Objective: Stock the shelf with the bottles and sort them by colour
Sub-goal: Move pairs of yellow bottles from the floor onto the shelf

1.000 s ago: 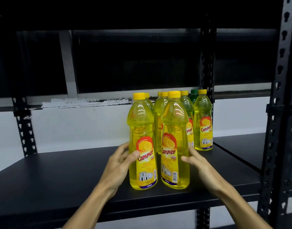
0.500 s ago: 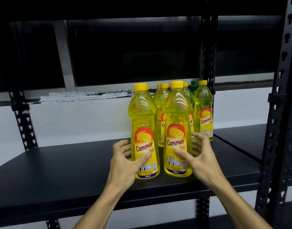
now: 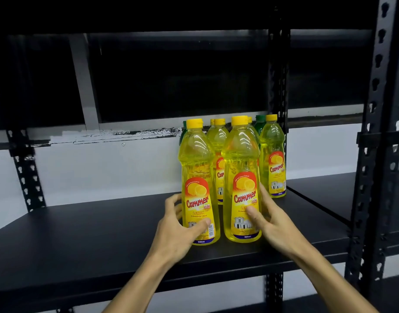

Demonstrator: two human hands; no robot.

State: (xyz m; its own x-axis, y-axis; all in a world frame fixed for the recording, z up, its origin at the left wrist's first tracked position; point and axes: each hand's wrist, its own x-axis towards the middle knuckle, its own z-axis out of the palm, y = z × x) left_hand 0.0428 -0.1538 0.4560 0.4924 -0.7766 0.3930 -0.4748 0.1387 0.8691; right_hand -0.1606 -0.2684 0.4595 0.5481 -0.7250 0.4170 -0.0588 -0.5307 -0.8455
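Landmark: the shelf board (image 3: 92,245). At its front edge both hands are on the two nearest bottles. Left hand (image 3: 176,233) wraps the left front bottle (image 3: 198,188) low down, thumb across the label, fingers round the far side. Right hand (image 3: 275,224) grips the right front bottle (image 3: 241,181) the same way, thumb on the label. Both bottles upright, bases on the board, just beside each other. Further back on the board: more yellow bottles (image 3: 273,159) in a tight cluster, and green caps (image 3: 260,118) showing at the very rear, so sorting looks unfinished. Handling guess: full of liquid, so fairly heavy; thin smooth plastic, slippery, flexes if squeezed. Best hold is the lower body over the label, not the neck.
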